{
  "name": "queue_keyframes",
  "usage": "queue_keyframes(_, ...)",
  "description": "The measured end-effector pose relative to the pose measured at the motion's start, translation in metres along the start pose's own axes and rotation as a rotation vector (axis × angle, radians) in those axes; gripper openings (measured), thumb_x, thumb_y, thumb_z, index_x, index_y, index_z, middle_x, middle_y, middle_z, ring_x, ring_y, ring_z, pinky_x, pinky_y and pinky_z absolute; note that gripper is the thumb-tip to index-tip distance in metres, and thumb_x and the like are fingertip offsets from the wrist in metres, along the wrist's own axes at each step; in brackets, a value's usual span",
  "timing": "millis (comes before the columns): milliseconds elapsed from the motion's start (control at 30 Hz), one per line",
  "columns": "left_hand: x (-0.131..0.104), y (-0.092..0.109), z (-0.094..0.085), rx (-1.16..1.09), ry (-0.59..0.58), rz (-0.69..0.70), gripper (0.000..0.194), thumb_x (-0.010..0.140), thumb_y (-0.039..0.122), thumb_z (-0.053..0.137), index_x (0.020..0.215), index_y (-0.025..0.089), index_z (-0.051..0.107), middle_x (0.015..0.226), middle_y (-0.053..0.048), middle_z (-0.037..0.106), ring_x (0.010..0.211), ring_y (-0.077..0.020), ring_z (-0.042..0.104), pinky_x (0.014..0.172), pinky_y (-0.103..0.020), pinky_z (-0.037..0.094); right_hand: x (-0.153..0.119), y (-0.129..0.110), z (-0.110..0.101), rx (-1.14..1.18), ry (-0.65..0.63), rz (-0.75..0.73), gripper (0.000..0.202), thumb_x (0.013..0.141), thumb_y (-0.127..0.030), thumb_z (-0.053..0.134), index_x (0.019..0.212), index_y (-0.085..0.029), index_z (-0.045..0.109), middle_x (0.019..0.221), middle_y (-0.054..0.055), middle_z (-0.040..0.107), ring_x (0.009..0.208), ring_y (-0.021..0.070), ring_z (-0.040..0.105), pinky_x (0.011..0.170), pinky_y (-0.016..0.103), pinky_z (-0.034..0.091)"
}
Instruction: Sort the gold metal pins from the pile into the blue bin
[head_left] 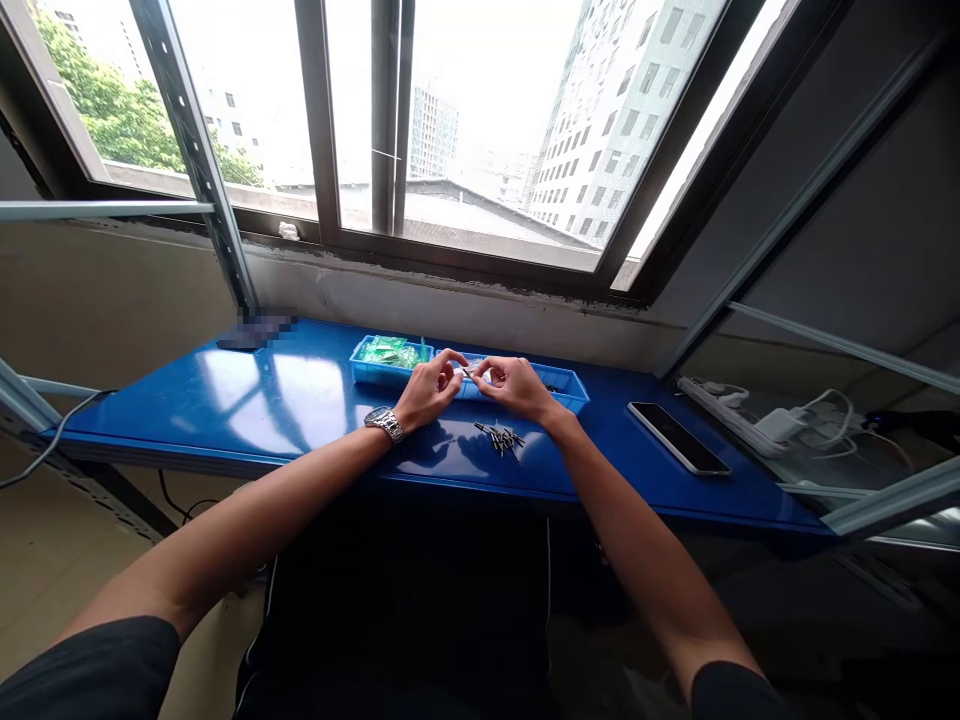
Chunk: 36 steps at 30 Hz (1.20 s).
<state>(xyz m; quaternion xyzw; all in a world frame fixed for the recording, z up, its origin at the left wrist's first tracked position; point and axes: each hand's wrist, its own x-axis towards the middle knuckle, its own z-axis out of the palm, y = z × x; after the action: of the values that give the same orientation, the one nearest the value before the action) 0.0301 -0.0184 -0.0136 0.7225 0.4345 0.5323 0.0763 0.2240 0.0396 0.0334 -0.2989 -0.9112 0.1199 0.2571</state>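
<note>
My left hand (429, 390), with a metal watch (385, 422) on its wrist, is closed in a pinch. Opposite it my right hand (519, 386) pinches too, and the fingertips of both almost meet. Between them is a small thin dark piece (469, 373), too small to name. Both hands hover over a blue divided tray (574, 398), hiding part of it. Green-and-clear plastic packets (394, 351) fill its left section; whitish items sit in the middle and dark bits at the right. Nearer me lies a small pile of slim black-and-silver pieces (504, 438).
The blue table (315, 410) runs beneath a window. A phone (679, 438) lies to the right, beside a power strip (724, 410) with white chargers and cables. A blurred dark object (255, 332) rests at the far left. Metal shelf posts (217, 240) flank the table.
</note>
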Motion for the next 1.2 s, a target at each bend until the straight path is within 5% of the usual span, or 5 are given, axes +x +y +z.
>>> queue_keyframes(167,0.0,-0.001,0.001,0.007,-0.012,0.007,0.017,0.094,0.024,0.06,0.109,0.017,0.065,0.067,0.003,0.058,0.053,-0.0094,0.051,0.05,-0.019,0.041,-0.004,0.009,0.011,0.072,0.116,-0.052,0.029,0.096,-0.045,0.057,0.097,-0.018,0.067,0.057,-0.008,0.038,0.052,0.01,0.034,0.053,0.024,0.029)
queue_keyframes(467,-0.001,-0.001,0.002,0.011,-0.015,0.012,0.013,0.093,0.028,0.065,0.1,0.017,0.068,0.062,0.004,0.054,0.051,-0.0083,0.048,0.048,-0.018,0.038,-0.012,0.01,0.016,0.11,0.136,-0.093,0.031,0.097,-0.048,0.057,0.095,-0.018,0.067,0.058,-0.008,0.037,0.05,0.0093,0.031,0.052,0.024,0.027)
queue_keyframes(1200,-0.004,-0.002,0.005,-0.08,-0.111,0.017,0.017,0.094,0.032,0.065,0.1,0.016,0.067,0.064,0.002,0.059,0.05,-0.0079,0.05,0.048,-0.018,0.038,-0.017,0.005,0.023,0.177,0.277,-0.172,0.015,0.092,-0.034,0.064,0.093,-0.019,0.066,0.058,-0.008,0.036,0.051,0.0089,0.032,0.052,0.023,0.03)
